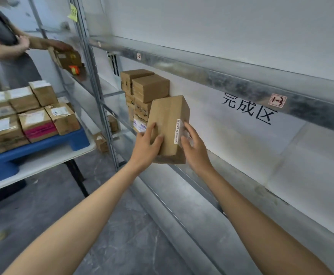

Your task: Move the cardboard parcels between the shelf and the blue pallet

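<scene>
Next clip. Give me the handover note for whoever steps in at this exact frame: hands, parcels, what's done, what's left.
Left grip holds the left side of the parcel; right grip holds its labelled right side.
The parcel stands upright at the front edge of the shelf, just right of the shelf stack. I cannot tell whether it rests on the shelf.
Done: several parcels are stacked on the shelf.
Left: many pallet parcels sit on the blue pallet. This one likely goes beside the stack.
</scene>
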